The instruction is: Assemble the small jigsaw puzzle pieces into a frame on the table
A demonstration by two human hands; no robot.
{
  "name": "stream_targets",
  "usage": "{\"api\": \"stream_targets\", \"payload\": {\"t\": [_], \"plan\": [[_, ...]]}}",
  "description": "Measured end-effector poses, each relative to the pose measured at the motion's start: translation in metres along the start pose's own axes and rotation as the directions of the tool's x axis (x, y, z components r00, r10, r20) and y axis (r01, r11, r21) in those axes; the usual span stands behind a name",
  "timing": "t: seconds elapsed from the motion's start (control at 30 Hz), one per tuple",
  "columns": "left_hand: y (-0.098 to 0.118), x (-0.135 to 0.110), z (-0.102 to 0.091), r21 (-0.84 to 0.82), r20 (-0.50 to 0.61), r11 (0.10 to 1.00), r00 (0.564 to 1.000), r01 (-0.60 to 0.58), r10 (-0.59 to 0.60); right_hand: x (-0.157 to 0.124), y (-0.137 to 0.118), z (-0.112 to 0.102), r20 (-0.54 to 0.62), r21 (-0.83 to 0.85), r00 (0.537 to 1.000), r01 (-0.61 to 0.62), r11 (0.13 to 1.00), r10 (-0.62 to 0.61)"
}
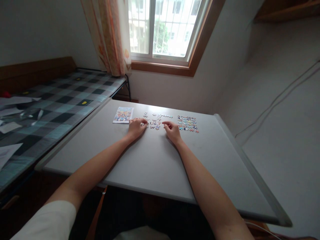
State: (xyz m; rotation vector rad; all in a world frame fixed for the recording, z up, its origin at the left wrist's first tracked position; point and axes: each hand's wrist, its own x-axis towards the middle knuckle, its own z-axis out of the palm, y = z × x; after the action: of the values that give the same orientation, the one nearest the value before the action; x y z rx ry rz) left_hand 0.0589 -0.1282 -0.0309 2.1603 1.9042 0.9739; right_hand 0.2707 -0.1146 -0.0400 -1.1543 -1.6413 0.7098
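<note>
My left hand [137, 128] rests on the table by the picture sheet, its fingers curled and closed at the tips around what looks like a jigsaw piece. My right hand [172, 131] lies to the right with thumb and index finger bent toward each other. Whatever may be between those fingertips is too small to make out. Loose jigsaw pieces [154, 122] lie between my hands. A joined strip of pieces [166, 116] runs along the back with a short arm coming toward me. Beyond my right hand, several rows of jigsaw pieces [188, 123] are spread out.
A printed picture sheet [123, 114] lies flat at the left back of the grey-white table [150, 160]. To the left stands a bed [62, 96] with a checked cover and papers on it. A curtained window [162, 30] is ahead, and a wall borders the right side.
</note>
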Motion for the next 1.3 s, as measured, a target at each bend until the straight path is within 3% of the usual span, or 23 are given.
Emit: {"api": "stream_targets", "payload": {"t": [0.3,0.4,0.5,0.63,0.87,1.13,1.3], "plan": [[-0.002,0.002,-0.003,0.134,-0.053,0.99,0.998,0.043,-0.036,-0.001,-0.001,0.0,0.018,-0.066,1.0,0.014,0.998,-0.013],[-0.002,0.003,-0.006,0.176,0.002,0.982,0.998,0.065,-0.066,-0.002,0.001,-0.003,0.003,-0.233,1.0,0.025,0.972,-0.025],[0.004,-0.001,-0.006,0.241,0.052,0.968,0.995,0.074,-0.089,-0.002,0.003,-0.008,-0.028,-0.446,0.999,-0.04,0.894,0.031],[0.019,-0.01,-0.001,0.255,0.14,0.966,0.99,-0.052,0.016,-0.003,0.002,-0.012,0.008,-0.548,0.993,-0.091,0.831,0.114],[0.034,-0.022,0.005,0.232,0.294,0.932,0.934,-0.277,0.205,-0.004,-0.003,-0.009,0.048,-0.611,0.992,-0.062,0.789,0.116],[0.035,-0.022,-0.002,0.135,0.371,0.913,0.874,-0.385,0.314,-0.005,-0.003,-0.009,0.063,-0.617,0.993,-0.042,0.786,0.102],[0.036,-0.022,-0.003,0.118,0.381,0.923,0.875,-0.367,0.299,-0.005,-0.003,-0.009,0.069,-0.616,0.993,-0.035,0.787,0.097]]}}
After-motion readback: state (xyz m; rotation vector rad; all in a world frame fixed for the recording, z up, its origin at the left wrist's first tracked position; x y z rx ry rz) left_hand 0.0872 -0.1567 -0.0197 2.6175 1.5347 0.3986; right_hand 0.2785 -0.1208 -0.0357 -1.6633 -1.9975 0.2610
